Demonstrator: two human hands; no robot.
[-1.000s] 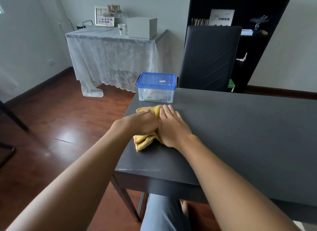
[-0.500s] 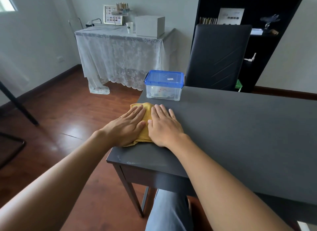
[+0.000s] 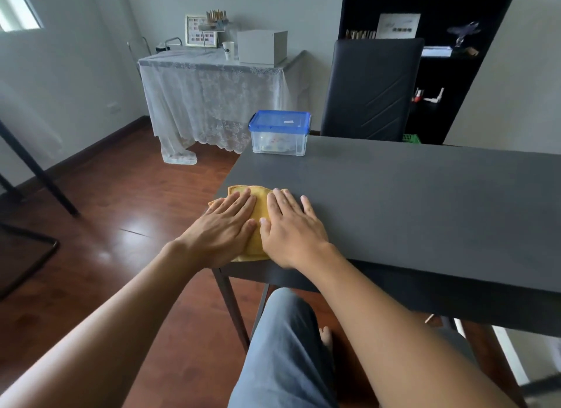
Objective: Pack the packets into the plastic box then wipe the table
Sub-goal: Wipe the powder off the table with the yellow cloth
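Both hands pressed flat, palms down and fingers spread, on a yellow cloth (image 3: 258, 213) at the near left corner of the dark worktop (image 3: 409, 201). Left hand (image 3: 223, 230) over the cloth's left half, fingers unclenched and pointing away, grasping nothing. Right hand (image 3: 291, 228) over the right half, likewise laid open, outer fingers reaching past the cloth onto bare worktop. Thumbs nearly touching above a strip of cloth visible between them. Cloth's far edge poking out beyond the fingertips, its left corner hanging just over the worktop's left edge, its near edge close to the front rim.

Plastic box (image 3: 279, 137) standing upright at the far left corner of the worktop, well apart from the cloth. Blue lid (image 3: 280, 122) seated on top, small white label on it; clear walls showing packets (image 3: 274, 140) inside, details too blurred to tell.

Black chair (image 3: 372, 89) pushed up behind the worktop's far edge, just right of the box. Dark shelving unit (image 3: 473, 73) behind the chair against the wall. Side table draped in white lace cloth (image 3: 209, 98) further back on the left, carrying a white box (image 3: 262, 47), a paper cup (image 3: 228, 49) and a framed picture (image 3: 200, 35). Reddish wooden floor (image 3: 121, 225) to the left; a grey-trousered knee (image 3: 282, 347) below the worktop's front edge
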